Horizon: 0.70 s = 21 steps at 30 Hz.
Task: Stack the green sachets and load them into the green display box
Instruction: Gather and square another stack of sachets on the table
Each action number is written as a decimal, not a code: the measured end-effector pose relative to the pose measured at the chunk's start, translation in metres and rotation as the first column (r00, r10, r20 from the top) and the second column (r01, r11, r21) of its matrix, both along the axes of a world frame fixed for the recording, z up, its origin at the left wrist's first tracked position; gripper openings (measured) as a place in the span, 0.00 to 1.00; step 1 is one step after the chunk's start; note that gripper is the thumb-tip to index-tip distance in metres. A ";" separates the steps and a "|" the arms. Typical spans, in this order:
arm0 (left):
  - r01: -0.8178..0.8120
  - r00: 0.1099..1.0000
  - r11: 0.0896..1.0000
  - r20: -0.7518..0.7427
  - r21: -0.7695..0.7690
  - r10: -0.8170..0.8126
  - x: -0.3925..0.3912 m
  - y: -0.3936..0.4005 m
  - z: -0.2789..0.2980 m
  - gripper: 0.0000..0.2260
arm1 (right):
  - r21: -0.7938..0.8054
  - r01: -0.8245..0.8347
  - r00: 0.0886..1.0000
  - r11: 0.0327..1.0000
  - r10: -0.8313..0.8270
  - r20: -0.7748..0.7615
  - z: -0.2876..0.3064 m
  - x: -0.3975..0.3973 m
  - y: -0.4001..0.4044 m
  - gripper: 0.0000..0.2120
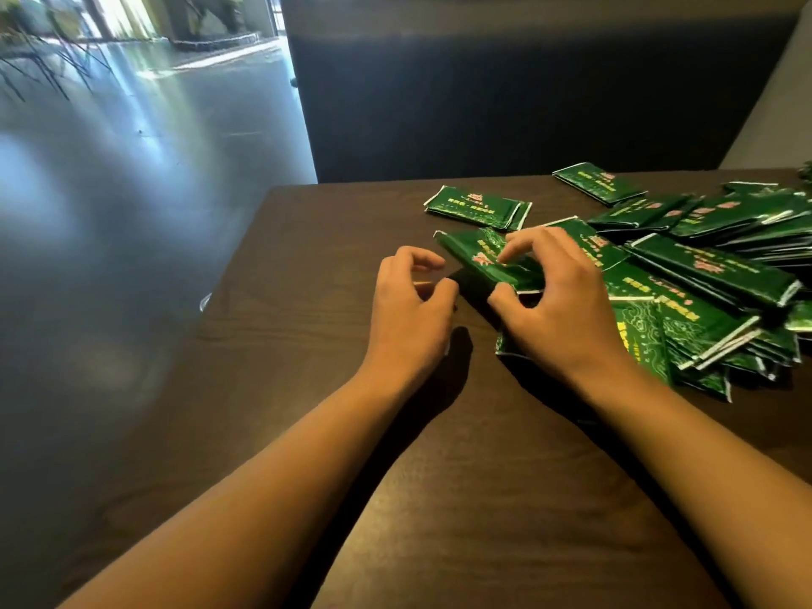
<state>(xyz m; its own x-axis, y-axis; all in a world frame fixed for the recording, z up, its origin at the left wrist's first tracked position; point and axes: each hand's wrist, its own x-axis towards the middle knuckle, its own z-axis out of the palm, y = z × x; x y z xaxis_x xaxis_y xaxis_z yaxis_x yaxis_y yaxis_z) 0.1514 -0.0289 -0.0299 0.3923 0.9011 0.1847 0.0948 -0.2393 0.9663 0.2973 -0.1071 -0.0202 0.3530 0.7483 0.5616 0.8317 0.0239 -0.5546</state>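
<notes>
While my right hand pinches a green sachet between thumb and fingers just above the dark table, I keep my left hand beside it, fingers loosely curled on nothing, with the loose pile of sachets spread at right.

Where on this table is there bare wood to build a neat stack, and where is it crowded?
Bare: the dark wooden table left of the left hand, and the near strip between the forearms. Crowded: the right side, under the heap of green foil sachets, where the right hand grips one sachet.
</notes>
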 end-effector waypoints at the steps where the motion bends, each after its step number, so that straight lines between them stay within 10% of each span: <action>1: 0.002 1.000 1.000 0.011 -0.007 -0.002 -0.001 0.000 0.001 0.07 | 0.047 0.011 0.998 0.999 -0.009 -0.061 0.000 -0.002 0.000 0.09; 6: 0.323 0.944 0.946 0.055 0.024 -0.324 -0.005 -0.012 0.011 0.13 | 0.085 -0.042 0.965 0.995 0.062 -0.255 0.001 -0.011 -0.001 0.17; 10: 0.256 0.964 0.956 0.035 0.143 -0.264 -0.006 -0.013 0.009 0.19 | 0.057 -0.299 0.886 0.953 0.299 -0.354 0.002 -0.016 -0.006 0.20; 16: -0.045 0.995 0.982 0.099 0.182 0.027 -0.009 -0.002 0.005 0.10 | -0.203 -0.051 0.994 0.978 0.070 0.088 0.022 0.012 -0.015 0.18; 21: -0.094 0.993 0.994 0.069 0.057 0.090 -0.022 0.019 0.004 0.07 | -0.722 0.118 0.940 0.682 0.158 0.303 0.044 0.038 -0.017 0.44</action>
<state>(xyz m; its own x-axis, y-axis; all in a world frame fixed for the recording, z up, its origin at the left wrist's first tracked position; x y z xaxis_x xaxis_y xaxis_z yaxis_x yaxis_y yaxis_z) 0.1297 -0.0102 -0.0263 0.2929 0.9195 0.2623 0.0550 -0.2901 0.9554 0.3350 -0.1239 0.0243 0.2401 0.9671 -0.0834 0.9623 -0.2485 -0.1105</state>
